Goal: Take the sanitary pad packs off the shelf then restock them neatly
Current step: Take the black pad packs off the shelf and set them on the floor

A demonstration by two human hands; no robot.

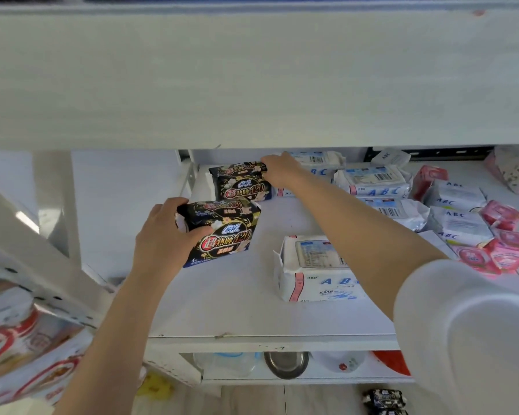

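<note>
Hands [162,235] [279,170] on two black packs [226,235] [241,182]

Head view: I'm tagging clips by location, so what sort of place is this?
Probably a shop: a white metal shelf stocked with black packs, barcoded white packs and pink packs.

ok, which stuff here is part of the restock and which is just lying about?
Job: front black pack, gripped by left hand; rear black pack, right hand on it; white ABC packs; pink packs; shelf.
Lying about: steel bowl below; red-and-white bags at left.
</note>
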